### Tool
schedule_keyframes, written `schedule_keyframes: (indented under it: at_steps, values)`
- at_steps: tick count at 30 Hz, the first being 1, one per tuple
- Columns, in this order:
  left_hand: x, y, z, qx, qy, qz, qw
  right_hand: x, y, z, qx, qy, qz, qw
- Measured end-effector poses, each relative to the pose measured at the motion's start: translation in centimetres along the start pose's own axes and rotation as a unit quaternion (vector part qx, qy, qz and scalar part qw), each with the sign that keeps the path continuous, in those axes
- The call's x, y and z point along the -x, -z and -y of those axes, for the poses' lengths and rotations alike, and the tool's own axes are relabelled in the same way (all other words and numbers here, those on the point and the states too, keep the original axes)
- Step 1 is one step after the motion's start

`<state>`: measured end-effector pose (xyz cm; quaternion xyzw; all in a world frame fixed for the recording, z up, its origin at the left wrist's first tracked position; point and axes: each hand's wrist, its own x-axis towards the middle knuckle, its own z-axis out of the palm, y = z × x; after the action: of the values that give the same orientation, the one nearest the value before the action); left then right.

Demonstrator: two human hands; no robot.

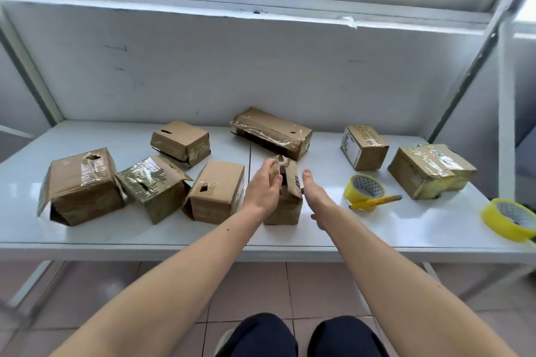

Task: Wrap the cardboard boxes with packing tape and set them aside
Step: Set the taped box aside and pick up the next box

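Note:
A small cardboard box (285,200) with its top flaps standing half open sits at the middle of the white table (377,229). My left hand (265,187) presses flat against its left flap and side with straight fingers. My right hand (314,197) hovers just to the right of the box, fingers relaxed, close to its right flap; contact is unclear. A yellow tape roll (364,188) lies right of my hands with a yellow utility knife (377,201) against it. A second yellow tape roll (512,219) sits at the table's right edge.
Several taped cardboard boxes stand around: three at the left (81,185) (153,187) (216,191), one behind them (181,142), a long one at the back (271,132), two at the right (364,146) (430,169). A shelf frame and wall rise behind the table.

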<state>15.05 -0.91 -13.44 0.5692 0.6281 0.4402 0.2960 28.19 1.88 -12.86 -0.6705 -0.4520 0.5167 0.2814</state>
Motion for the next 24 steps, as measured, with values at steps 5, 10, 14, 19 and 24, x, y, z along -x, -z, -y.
schedule_keyframes:
  at_steps: [5, 10, 14, 19, 24]
  values:
    - [-0.4, 0.5, 1.1, 0.041, 0.030, -0.035, 0.998, 0.3, -0.1, 0.4, 0.058, 0.070, 0.012, 0.996]
    - [-0.2, 0.4, 1.3, 0.011, 0.015, -0.008, 1.000, -0.7, -0.6, -0.6, 0.089, 0.110, 0.004, 0.990]
    - [-0.3, 0.1, 2.0, 0.030, 0.031, 0.059, 0.997, -1.1, -0.7, -1.5, 0.075, 0.130, -0.004, 0.989]
    - [-0.1, -0.6, 2.8, 0.058, 0.026, 0.084, 0.994, -1.4, -0.7, -2.3, 0.054, 0.148, -0.024, 0.987]
    - [0.2, -1.1, 2.9, 0.119, 0.031, 0.081, 0.989, -1.3, -0.2, -2.9, 0.018, 0.143, -0.021, 0.989]
